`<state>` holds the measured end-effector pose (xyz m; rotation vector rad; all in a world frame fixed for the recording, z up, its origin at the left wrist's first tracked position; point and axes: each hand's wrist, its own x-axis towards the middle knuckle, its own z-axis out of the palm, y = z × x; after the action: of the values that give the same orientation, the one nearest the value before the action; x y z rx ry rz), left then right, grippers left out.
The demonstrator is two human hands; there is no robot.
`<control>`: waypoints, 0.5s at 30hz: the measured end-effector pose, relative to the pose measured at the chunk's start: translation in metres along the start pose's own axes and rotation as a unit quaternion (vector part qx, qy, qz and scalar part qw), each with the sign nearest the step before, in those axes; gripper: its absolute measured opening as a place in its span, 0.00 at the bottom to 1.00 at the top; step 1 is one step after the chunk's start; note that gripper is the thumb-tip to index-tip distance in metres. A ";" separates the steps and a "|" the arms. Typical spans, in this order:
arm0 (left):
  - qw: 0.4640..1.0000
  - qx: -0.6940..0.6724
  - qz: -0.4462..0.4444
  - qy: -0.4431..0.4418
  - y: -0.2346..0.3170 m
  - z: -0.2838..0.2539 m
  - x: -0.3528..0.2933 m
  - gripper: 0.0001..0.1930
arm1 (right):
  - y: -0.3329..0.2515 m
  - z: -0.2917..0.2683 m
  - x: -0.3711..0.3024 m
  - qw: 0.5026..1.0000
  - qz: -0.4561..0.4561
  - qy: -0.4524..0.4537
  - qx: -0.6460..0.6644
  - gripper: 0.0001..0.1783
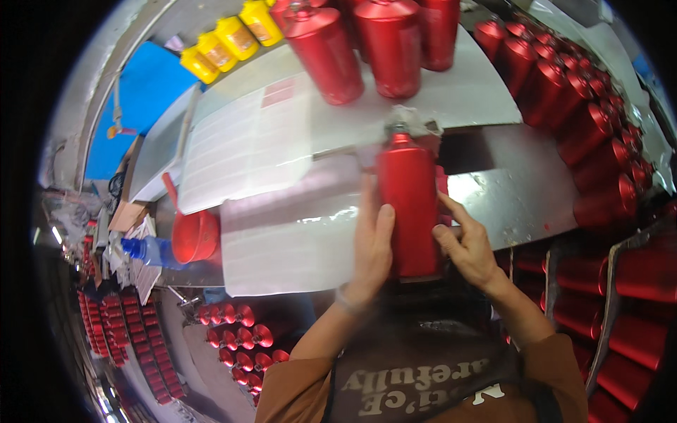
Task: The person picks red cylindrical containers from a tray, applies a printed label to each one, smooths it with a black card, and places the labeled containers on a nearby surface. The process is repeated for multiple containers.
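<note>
A shiny red metal bottle (409,204) with a narrow neck is held upright in front of me, between both hands. My left hand (372,243) presses its left side, thumb on the front face. On the other side my right hand (469,247) closes on the bottle's lower right edge with curved fingers; some fingertips are hidden behind it. A bit of pinkish-red material (442,187) shows behind the bottle near the right fingers, too little to name. Just beyond the bottle's neck lies a crumpled whitish cloth (415,120).
Larger red bottles (386,49) stand at the table's far side, with yellow containers (233,39) to their left. White sheets (247,155) cover the tabletop. A red scoop (196,236) and a clear bottle (159,250) lie left. Red bottles on racks (645,303) fill the right.
</note>
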<state>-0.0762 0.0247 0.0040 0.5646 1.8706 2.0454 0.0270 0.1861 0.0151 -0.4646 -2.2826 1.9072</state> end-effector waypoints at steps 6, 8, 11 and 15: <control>0.999 0.036 -0.003 -0.027 0.007 0.011 -0.009 0.38 | 0.004 0.006 -0.006 0.991 -0.099 0.049 -0.082 0.36; 1.000 0.005 -0.009 -0.022 0.004 0.013 -0.007 0.38 | 0.005 0.006 -0.005 0.982 -0.130 0.067 -0.118 0.36; 1.000 -0.021 -0.007 -0.017 0.003 0.015 -0.005 0.39 | 0.007 0.005 -0.003 0.981 -0.144 0.057 -0.118 0.35; 0.999 0.034 -0.009 -0.010 0.009 0.018 -0.009 0.40 | 0.011 0.000 0.004 0.984 -0.147 0.034 -0.094 0.33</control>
<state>-0.0592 0.0347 0.0138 0.5804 1.9327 1.9637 0.0248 0.1890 0.0039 -0.1943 -2.3440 1.5244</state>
